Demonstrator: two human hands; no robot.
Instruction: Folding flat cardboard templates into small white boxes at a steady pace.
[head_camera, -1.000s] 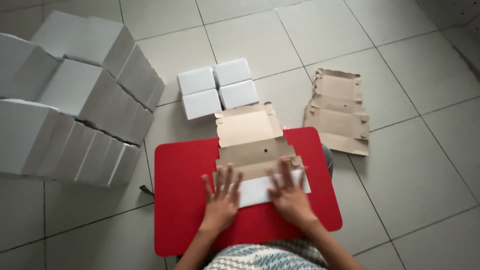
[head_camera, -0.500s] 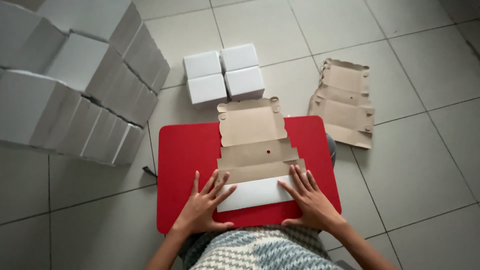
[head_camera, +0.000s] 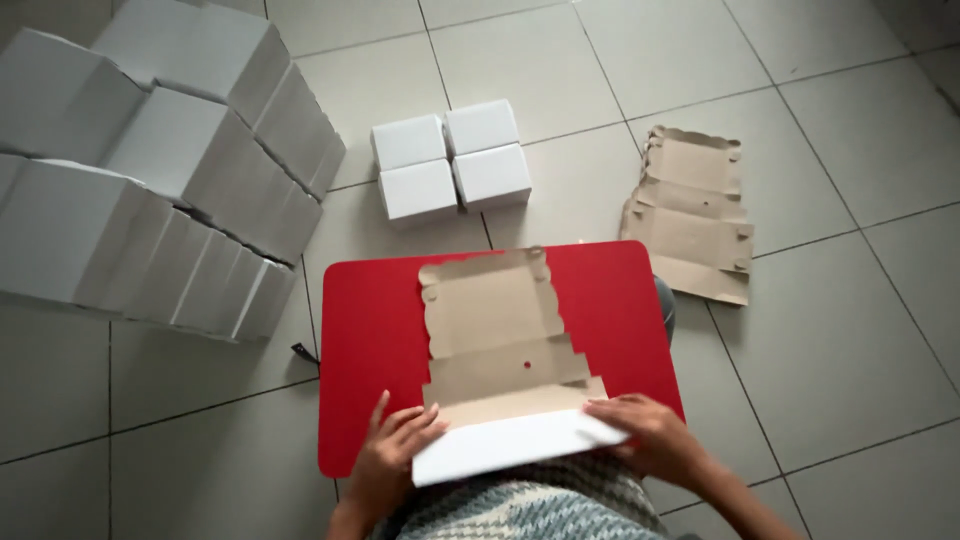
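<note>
Head view: both hands fold the near flap of a flat cardboard box blank (head_camera: 505, 340) on the red desk (head_camera: 375, 330).
Left hand (head_camera: 395, 455) and right hand (head_camera: 640, 430) now grip the white flap, fingers curled under its edge; half a second ago they pressed flat. Flap lifted, crease forming. Four white boxes (head_camera: 450, 160) stand beyond; spare blanks (head_camera: 690, 215) lie on the floor.
</note>
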